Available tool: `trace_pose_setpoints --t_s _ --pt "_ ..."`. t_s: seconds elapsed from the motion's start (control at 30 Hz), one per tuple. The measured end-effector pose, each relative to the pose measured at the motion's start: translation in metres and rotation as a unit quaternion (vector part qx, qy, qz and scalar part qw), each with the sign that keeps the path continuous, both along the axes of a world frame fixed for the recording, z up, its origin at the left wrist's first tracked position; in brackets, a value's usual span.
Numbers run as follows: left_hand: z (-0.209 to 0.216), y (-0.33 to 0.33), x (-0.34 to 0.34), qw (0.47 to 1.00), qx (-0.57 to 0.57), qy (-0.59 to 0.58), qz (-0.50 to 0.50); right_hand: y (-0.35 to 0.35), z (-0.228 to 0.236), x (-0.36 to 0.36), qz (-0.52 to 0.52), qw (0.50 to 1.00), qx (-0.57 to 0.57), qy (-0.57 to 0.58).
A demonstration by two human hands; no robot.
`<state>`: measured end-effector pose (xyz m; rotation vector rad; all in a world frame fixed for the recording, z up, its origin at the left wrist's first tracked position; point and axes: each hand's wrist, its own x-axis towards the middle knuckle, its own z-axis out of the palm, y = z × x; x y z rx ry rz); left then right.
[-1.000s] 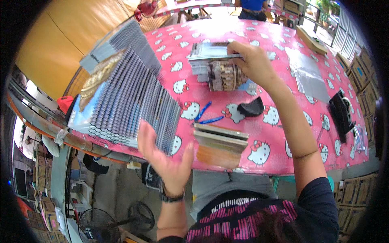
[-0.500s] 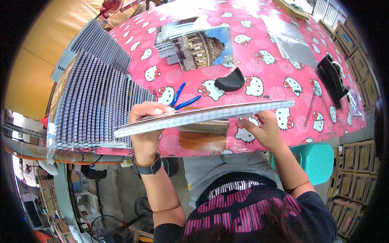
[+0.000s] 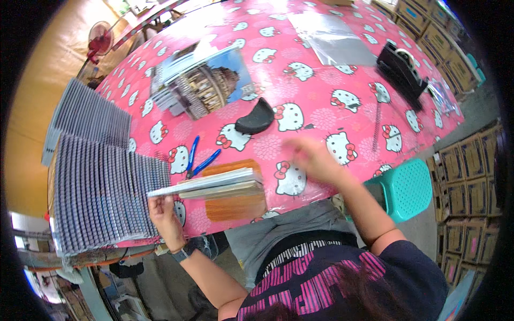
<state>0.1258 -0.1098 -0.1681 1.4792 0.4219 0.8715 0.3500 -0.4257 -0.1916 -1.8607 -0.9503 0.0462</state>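
Observation:
My left hand [image 3: 165, 215] grips the left end of a booklet [image 3: 214, 183], a thin pale block of sheets seen edge-on and slightly fanned. Beneath it lies a brown wooden board [image 3: 235, 211] near the table's front edge. My right hand [image 3: 313, 160] hovers over the table to the right, apart from the booklet, its fingers smeared by motion. Blue-handled pliers [image 3: 199, 160] lie just beyond the booklet, their jaws hidden by it. Tall rows of coil-bound books [image 3: 101, 192] stand by my left hand. Farther off, a black curved pad [image 3: 256, 117] lies on the table.
A pink patterned cloth [image 3: 321, 125] covers the table. Picture-covered books [image 3: 209, 85] lie at the far left, a clear plastic sheet [image 3: 337, 43] farther back. A black tape dispenser [image 3: 401, 75] stands at right, above a turquoise stool [image 3: 407, 190]. Cartons [image 3: 471, 187] are stacked at far right.
The booklet has come down from in front of me onto or over the wooden board. My right hand has moved left and away from its right end. The whole view has shifted.

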Motion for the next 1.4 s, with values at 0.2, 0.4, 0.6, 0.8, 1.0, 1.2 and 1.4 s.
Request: trace_pose_setpoints --t_s 0.2,0.4,0.6,0.8,1.0,1.2,1.4 --pt "0.027 -0.029 0.039 0.997 -0.010 -0.071 0.003 -0.159 -0.012 0.148 -0.497 0.820 -0.216 -0.184" --pt "0.039 -0.044 0.052 0.997 -0.054 -0.034 0.035 -0.191 -0.017 0.180 -0.373 0.914 -0.034 0.158" --pt "0.038 -0.041 0.044 0.997 -0.064 -0.034 0.039 -0.163 0.016 0.176 -0.327 0.909 0.047 0.254" --pt "0.046 -0.044 0.045 0.997 0.007 0.004 0.071 -0.164 -0.008 0.189 -0.412 0.857 -0.234 -0.201" --pt "0.069 -0.091 0.050 0.842 0.455 0.091 0.277 -0.165 0.001 0.191 -0.390 0.880 -0.221 -0.153" --pt "0.071 -0.142 0.073 0.838 0.503 0.209 0.034 -0.073 0.080 0.082 -0.145 0.984 -0.097 0.045" --pt "0.068 -0.153 0.079 0.808 0.547 0.199 0.095 0.006 0.104 -0.011 0.119 0.992 -0.015 0.044"
